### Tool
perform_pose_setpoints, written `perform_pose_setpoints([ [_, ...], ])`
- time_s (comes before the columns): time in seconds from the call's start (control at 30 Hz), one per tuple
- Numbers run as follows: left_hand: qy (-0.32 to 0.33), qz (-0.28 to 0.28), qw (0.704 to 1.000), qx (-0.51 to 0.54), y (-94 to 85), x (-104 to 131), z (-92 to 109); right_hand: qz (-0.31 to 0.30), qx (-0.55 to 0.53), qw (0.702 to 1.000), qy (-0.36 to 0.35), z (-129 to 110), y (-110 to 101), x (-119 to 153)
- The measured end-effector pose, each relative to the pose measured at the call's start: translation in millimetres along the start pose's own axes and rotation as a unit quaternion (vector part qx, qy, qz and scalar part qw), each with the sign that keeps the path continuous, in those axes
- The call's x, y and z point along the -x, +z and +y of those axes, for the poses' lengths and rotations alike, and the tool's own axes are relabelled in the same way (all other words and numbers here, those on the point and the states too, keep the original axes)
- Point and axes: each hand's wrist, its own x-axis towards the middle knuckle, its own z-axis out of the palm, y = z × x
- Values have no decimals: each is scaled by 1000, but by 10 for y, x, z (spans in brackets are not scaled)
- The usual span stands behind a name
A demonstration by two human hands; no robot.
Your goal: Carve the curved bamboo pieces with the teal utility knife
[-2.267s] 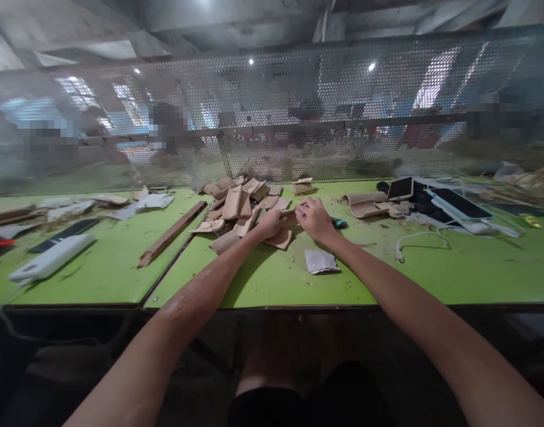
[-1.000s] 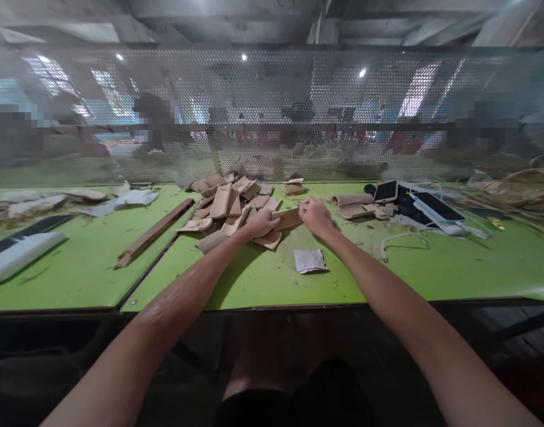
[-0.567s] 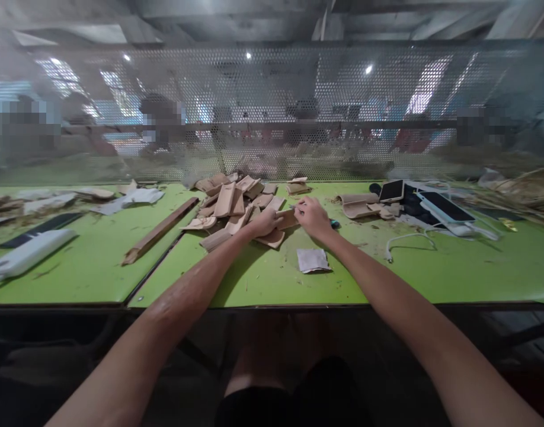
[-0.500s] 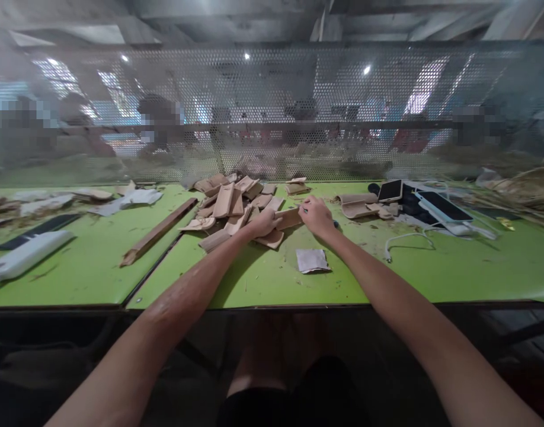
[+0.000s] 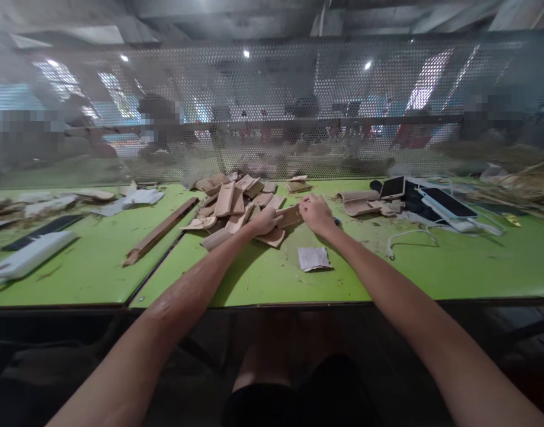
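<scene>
My left hand is closed on the left end of a flat tan bamboo-like piece, just above the green tabletop. At the piece's other end, my right hand has its fingers pinched together. A small blue-dark end pokes out beside that hand's heel; the rest of this object is hidden in the palm, so its kind does not show. Directly left of and behind my left hand lies a heap of similar curved tan pieces. A folded whitish paper square rests in front of my right hand.
Right of my hands are more curved pieces, two phones, one being a blue-edged phone, and a white cable. On the left lie a long wooden strip and a white power strip. A perforated screen closes the back.
The view has shifted very slightly. Both hands keep nearly the same place and grip on the piece, with only a small change in the right fingers.
</scene>
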Motion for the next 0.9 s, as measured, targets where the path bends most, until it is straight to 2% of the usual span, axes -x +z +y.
perform_pose_setpoints([
  [0.07,-18,2,1000,-24,12,1,-6,-3,15,999,49,92,0,-22],
  [0.13,-26,1,999,-38,17,2,0,-2,7,999,44,109,6,-20],
  [0.23,-14,-12,999,-33,5,10,17,6,-34,998,-44,0,20,5],
  [0.33,21,-32,999,-3,-20,16,26,9,-102,985,-139,-151,43,25],
  [0.4,30,-34,999,3,-31,15,25,9,-124,980,-156,-184,61,22],
  [0.47,17,-33,999,-16,-35,14,26,17,-109,987,-121,-131,77,2],
  [0.57,-19,-24,998,-60,-25,26,37,21,-62,998,-8,53,81,-41],
  [0.63,-19,-14,997,-72,-14,39,45,6,-57,997,42,169,71,-66],
  [0.77,20,-11,998,-62,-1,56,36,-4,-73,997,30,241,66,-83],
  [0.9,20,-4,997,-69,-6,57,22,13,-141,990,6,238,98,-82],
])
